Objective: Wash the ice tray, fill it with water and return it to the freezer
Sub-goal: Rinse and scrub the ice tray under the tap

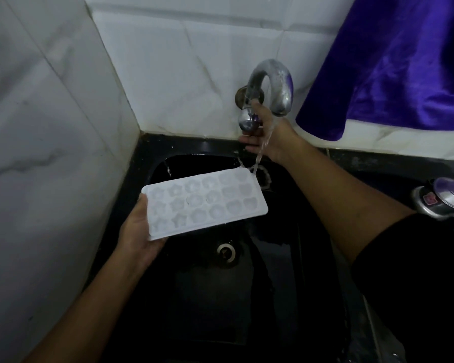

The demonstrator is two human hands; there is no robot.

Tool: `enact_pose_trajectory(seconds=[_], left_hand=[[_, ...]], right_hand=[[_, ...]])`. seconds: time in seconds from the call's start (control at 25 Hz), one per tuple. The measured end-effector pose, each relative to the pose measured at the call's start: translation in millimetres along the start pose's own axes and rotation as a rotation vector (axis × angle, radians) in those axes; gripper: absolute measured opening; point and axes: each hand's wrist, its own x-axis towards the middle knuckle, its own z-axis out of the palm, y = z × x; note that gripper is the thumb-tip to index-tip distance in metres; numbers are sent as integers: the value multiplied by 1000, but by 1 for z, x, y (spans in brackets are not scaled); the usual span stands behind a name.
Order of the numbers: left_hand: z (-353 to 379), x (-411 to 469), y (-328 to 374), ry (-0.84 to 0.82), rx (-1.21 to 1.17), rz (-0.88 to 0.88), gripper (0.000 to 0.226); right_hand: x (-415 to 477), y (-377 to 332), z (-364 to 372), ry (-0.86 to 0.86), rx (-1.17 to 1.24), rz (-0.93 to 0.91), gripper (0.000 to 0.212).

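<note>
Left hand (139,229) holds the white plastic ice tray (206,205) by one short end over the black sink (286,258), right hand (266,134) closed on the chrome tap (270,87) w/ the water stream (262,145) clipping only the tray's far corner, so it may tip or splash.

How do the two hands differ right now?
The left hand grips the near end of the white ice tray, low over the sink; the right hand reaches farther back, on the tap's valve. Water falls past the right hand; the left looks clear of it. Both are bare.
</note>
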Motion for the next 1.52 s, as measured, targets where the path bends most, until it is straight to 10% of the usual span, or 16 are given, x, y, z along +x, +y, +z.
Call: enact_pose_trajectory(seconds=[0.4, 0.96, 1.28, 1.52], left_hand=[[-9, 1, -11, 30, 5, -75, 61], [3, -53, -20, -98, 29, -53, 59], [9, -78, -38, -93, 43, 4, 55], [21, -104, -58, -20, 31, 58, 54]], right_hand=[[-4, 19, -15, -33, -44, 40, 44], [-143, 128, -57, 40, -194, -44, 24], [-169, 132, -76, -24, -870, -496, 32], [-173, 112, -88, -154, -1137, -463, 48]])
